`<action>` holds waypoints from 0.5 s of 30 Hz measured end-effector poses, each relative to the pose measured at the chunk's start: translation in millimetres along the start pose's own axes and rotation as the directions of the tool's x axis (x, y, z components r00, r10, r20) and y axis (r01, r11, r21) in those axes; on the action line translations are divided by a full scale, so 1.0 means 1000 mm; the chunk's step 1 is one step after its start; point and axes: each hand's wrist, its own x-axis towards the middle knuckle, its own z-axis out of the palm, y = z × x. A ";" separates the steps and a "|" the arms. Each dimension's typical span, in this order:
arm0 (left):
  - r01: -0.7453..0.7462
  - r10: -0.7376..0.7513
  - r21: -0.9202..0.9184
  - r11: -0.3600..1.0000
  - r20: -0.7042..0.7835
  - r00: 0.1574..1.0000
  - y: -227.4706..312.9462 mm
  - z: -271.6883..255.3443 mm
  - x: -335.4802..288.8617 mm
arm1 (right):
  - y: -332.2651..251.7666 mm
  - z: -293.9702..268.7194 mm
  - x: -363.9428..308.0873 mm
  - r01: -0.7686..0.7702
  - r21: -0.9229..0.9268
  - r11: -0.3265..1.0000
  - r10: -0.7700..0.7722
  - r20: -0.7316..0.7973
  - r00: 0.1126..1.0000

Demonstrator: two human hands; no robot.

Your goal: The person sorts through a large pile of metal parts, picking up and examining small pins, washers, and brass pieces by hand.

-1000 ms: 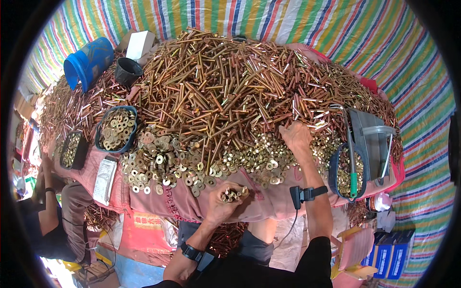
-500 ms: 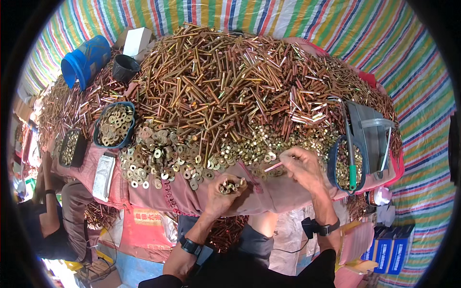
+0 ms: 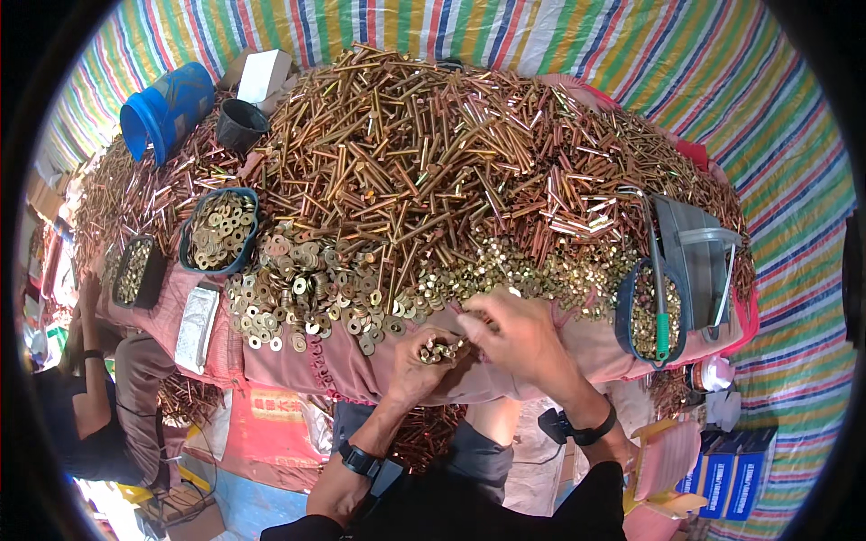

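My left hand is closed round a bundle of bolts, their brassy ends pointing up at the near edge of the padded cloth. Just to its right hovers my right hand, fingers curled in toward the bundle; whatever they pinch is hidden behind the knuckles. Beyond both hands lie loose washers on the left and small brassy nuts on the right. A large heap of copper-coloured bolts rises behind them.
At left stand a blue tub of washers, a black tray of nuts and a blue bucket. On the right, a blue-rimmed tub carries a green-handled tool beside a grey container. A co-worker's arm shows far left.
My right hand has moved left from the nuts to beside my left hand. The pinkish bolt it pinched earlier is out of sight now. My left hand still grips the bundle.
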 end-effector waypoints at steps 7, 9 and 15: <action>0.103 -0.113 -0.189 0.977 -0.041 0.993 0.001 0.000 -0.010 | 0.008 0.023 -0.012 0.053 -0.075 0.996 -0.044 0.115 0.992; 0.054 -0.064 -0.197 0.979 -0.046 0.997 -0.003 0.000 -0.010 | 0.012 0.029 -0.020 -0.002 -0.204 0.979 0.049 0.226 0.973; -0.089 0.088 -0.028 0.996 -0.041 0.995 -0.011 -0.003 -0.012 | 0.016 0.039 -0.038 0.039 -0.021 0.999 -0.037 0.109 0.993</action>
